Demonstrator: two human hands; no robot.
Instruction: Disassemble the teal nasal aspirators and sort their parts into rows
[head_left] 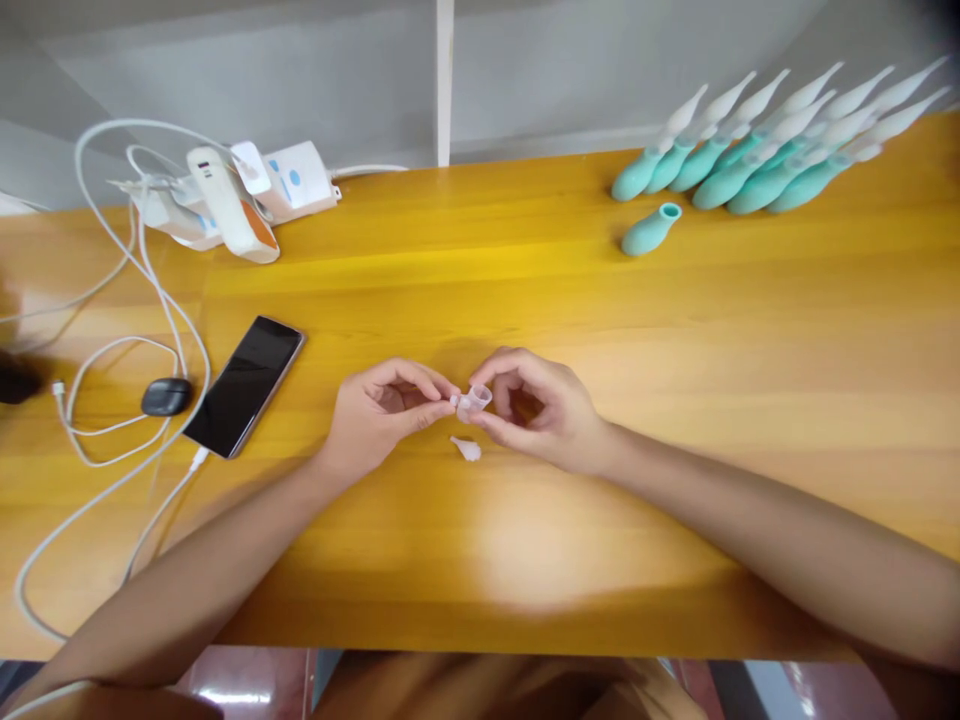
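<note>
Pinching with thumb and fingers nearly together, in the head view the left hand (379, 412) and right hand (553, 415) hold a small translucent plastic cup (474, 402) between them over the yellow-brown wooden table (750, 400), probably for fine control; a small whitish tapered plastic tip (467, 450) lies near, seemingly within easy reach.

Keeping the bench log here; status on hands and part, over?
Bare left hand and bare right hand pinching small translucent plastic cup. Possibly in the way: small whitish pointed plastic piece, loose just nearer the person.
</note>
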